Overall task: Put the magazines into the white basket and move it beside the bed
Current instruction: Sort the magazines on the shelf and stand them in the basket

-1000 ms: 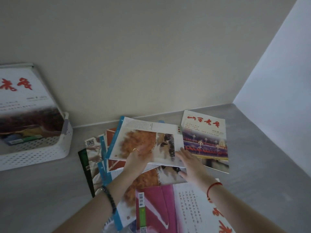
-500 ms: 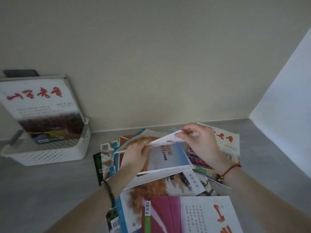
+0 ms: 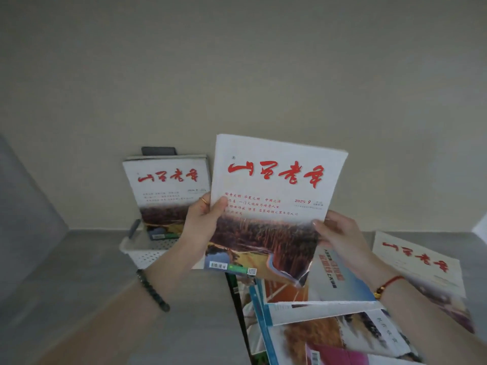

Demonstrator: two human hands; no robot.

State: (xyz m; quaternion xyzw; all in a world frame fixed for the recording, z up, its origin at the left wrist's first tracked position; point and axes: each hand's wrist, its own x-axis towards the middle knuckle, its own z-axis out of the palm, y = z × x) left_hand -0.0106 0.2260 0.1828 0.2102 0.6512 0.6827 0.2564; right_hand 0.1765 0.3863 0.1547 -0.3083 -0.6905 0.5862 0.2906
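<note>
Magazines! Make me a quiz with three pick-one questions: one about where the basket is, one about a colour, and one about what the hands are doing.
1. Where is the white basket?
A. Left of the held magazine, by the wall
B. Up on a high shelf
C. In the person's lap

2. What colour is the held magazine's big title?
A. Blue
B. Green
C. Red

3. How is the held magazine held?
A. It lies flat, untouched
B. The left hand and right hand both grip it, lifted
C. One hand alone pinches it

Answers: 1 A, the basket sits by the wall, left of the raised cover; 2 C, the brush letters are red; 3 B, a thumb lies over each side edge.
</note>
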